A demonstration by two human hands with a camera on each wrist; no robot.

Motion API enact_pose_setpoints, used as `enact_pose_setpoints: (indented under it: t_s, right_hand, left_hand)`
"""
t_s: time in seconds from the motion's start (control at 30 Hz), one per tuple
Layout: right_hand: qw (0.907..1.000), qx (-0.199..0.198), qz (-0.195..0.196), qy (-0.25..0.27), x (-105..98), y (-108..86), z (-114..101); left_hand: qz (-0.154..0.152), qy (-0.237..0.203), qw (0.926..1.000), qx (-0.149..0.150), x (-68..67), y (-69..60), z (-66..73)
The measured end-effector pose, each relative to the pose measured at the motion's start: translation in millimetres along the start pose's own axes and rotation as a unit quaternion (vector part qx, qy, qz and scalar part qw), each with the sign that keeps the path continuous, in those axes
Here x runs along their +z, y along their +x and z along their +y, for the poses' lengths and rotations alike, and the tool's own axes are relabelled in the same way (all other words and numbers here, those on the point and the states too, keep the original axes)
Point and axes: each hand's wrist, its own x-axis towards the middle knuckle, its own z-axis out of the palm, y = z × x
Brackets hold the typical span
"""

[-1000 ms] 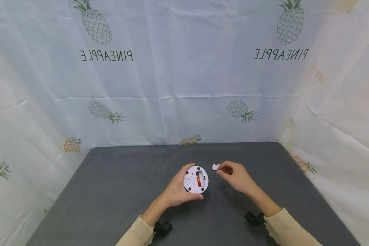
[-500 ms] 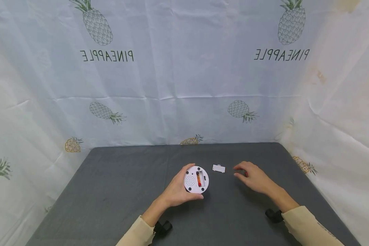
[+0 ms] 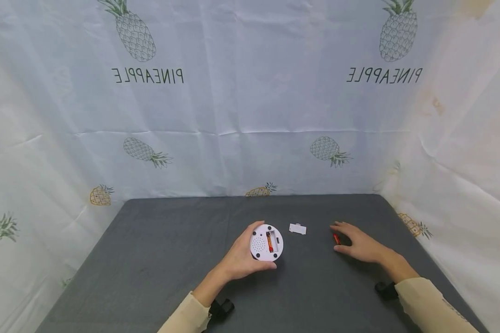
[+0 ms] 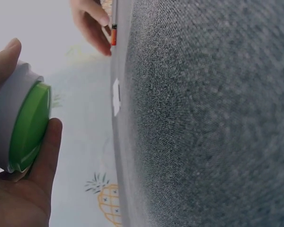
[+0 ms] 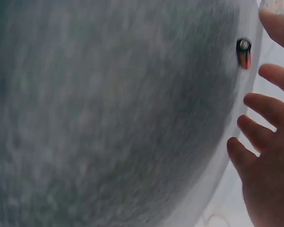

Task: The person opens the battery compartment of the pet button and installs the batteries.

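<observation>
My left hand (image 3: pixel 242 259) grips a round white device (image 3: pixel 259 246) by its rim, its underside facing me. An uncovered battery compartment there contains one orange-red battery (image 3: pixel 269 242), with space beside it. The left wrist view shows a green dome (image 4: pixel 31 127) on the device's other side. My right hand (image 3: pixel 360 243) hovers around a loose red battery (image 3: pixel 336 238) lying on the table. In the right wrist view its fingers are spread and apart from that battery (image 5: pixel 244 54). A small white battery cover (image 3: pixel 297 229) lies between the hands.
A dark grey cloth-covered table (image 3: pixel 158 259) lies under both hands. Behind it and at both sides hangs a white curtain (image 3: pixel 241 101) printed with pineapples. Black camera mounts (image 3: pixel 221 309) are worn on the wrists.
My right hand has let go of the white battery cover, leaving it on the table, and moved right to the loose battery. The left hand and the device have stayed in place.
</observation>
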Motion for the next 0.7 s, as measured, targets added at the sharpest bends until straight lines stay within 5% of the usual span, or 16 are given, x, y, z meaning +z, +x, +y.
enact_pose_setpoints:
  t_s: [0.27,0.7]
  right_hand:
    - [0.9989,0.024,-0.039,0.013,-0.6,-0.6,10.5]
    - [0.9984,0.015,0.051,-0.017,7.7,3.0,5.0]
  left_hand:
    - [0.001,0.007,1.0000,-0.003,1.1,-0.4,0.2]
    - [-0.004,0.010,0.9999,0.004,3.8,-0.5,-1.8]
